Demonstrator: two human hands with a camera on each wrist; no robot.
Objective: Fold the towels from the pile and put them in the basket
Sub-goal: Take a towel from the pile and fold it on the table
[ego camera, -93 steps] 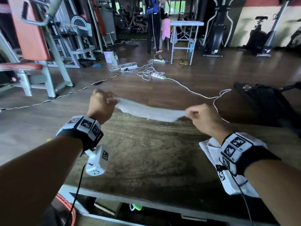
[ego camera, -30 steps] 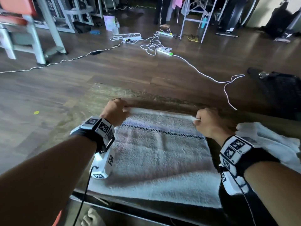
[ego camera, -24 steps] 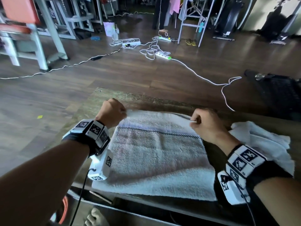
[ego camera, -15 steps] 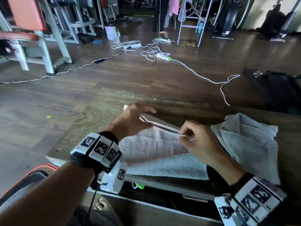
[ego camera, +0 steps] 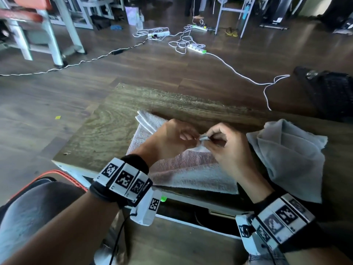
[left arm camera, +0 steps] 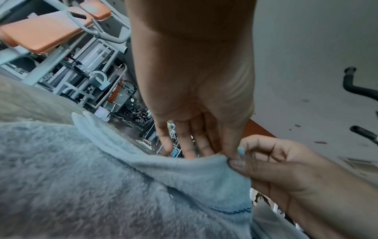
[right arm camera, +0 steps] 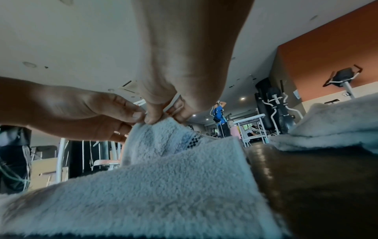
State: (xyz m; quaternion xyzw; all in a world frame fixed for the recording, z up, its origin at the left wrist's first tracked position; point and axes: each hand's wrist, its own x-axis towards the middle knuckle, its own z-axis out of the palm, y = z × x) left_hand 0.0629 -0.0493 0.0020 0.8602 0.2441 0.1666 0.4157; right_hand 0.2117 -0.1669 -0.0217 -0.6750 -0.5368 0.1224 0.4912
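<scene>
A white towel (ego camera: 191, 169) with a checked stripe lies folded on the wooden table (ego camera: 114, 127) in front of me. My right hand (ego camera: 223, 148) pinches its raised corner between thumb and forefinger, seen close in the right wrist view (right arm camera: 174, 80). My left hand (ego camera: 172, 138) is right beside it, its straight fingers (left arm camera: 194, 142) behind the towel's (left arm camera: 102, 186) hem and touching it. The two hands meet over the towel's middle. A crumpled grey-white towel (ego camera: 286, 155) lies on the table to the right.
A dark mesh basket (ego camera: 328, 92) stands past the table's right end. White cables and power strips (ego camera: 196, 49) trail over the floor beyond. Gym benches (ego camera: 47, 25) stand at the far left. The table's near edge (ego camera: 191, 201) is at my knees.
The towel was spread flat with my hands holding its far corners. My left hand has swung right, bringing its corner over to the right hand, so the hands now meet.
</scene>
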